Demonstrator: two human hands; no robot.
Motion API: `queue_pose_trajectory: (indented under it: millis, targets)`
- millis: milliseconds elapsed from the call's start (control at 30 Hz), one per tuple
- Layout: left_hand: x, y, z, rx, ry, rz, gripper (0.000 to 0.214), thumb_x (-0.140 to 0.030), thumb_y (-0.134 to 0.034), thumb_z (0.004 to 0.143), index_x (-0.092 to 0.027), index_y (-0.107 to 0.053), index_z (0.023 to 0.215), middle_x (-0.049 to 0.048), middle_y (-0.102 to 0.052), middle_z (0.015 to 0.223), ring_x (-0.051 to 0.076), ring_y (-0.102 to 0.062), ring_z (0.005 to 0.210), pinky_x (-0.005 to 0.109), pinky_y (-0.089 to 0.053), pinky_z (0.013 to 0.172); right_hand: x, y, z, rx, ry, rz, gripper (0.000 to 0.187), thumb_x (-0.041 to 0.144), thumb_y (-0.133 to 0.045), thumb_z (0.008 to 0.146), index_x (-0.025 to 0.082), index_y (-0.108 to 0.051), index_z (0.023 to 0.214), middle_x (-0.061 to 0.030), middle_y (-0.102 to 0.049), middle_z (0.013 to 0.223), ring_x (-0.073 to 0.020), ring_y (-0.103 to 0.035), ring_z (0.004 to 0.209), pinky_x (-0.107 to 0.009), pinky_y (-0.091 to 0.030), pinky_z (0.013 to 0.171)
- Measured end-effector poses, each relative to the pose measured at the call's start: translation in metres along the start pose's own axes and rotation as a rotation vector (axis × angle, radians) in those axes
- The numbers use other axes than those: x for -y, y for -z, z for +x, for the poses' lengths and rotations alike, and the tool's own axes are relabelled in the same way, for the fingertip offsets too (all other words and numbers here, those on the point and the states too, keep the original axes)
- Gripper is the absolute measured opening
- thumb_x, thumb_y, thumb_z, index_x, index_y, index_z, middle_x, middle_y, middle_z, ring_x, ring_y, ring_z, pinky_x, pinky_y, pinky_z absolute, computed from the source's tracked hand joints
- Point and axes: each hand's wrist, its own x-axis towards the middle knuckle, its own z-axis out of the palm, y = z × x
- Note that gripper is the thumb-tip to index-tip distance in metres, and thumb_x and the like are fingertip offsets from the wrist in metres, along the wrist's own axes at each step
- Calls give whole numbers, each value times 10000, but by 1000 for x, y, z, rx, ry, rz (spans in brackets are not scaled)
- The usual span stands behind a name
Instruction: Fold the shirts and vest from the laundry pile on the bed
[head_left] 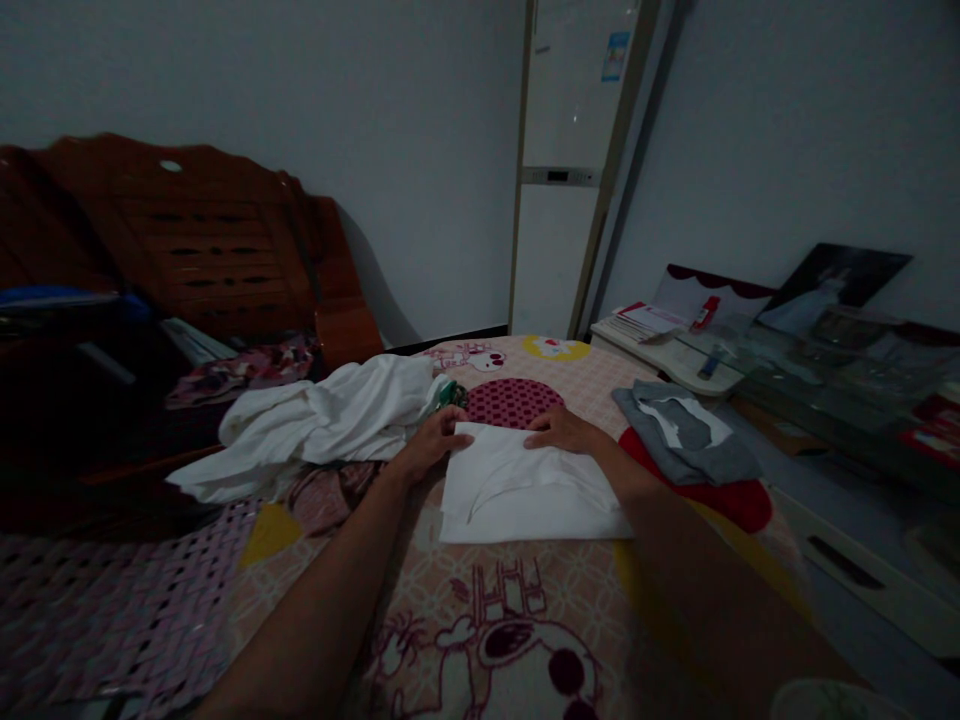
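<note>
A white garment (525,500), folded into a flat rectangle with some creases on top, lies in front of me on the patterned table cover (427,600). At its far left corner my left hand (436,442) pinches the edge, thumb on the upper side. My right hand (564,432) grips the same far edge further right, with its fingertips on the cloth. Left of the garment is a loose heap of white cloth (337,415), close to my left hand. A folded grey garment (686,435) with a white patch rests to the right, apart from my right hand.
A brown patterned cloth (326,497) lies beneath the white heap. Behind on the left stands a wooden bench (217,250) with clothes on it. A tall white air conditioner (559,240) fills the corner. A glass-topped cabinet (795,370) with papers stands at right.
</note>
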Motion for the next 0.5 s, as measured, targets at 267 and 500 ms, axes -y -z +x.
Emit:
queue_pose_trajectory:
  millis: [267, 500]
  targets:
    - [9, -3, 2, -9, 74, -135, 488, -378, -832, 585, -175, -564, 939, -30, -626, 735, 112, -571, 596, 212, -431, 532, 31, 18, -9, 132, 16, -72, 232, 342, -685, 767, 170, -622, 626, 47, -505, 565, -108, -446, 552, -242, -309, 540]
    - [13, -3, 2, -17, 97, -81, 581, -487, -806, 645, -164, -639, 1098, 68, -703, 988, 164, -654, 774, 294, -542, 709, 58, 60, -62, -297, -4, -299, 323, 356, -650, 809, 185, -537, 559, 9, -472, 561, -135, -440, 608, -257, -311, 568]
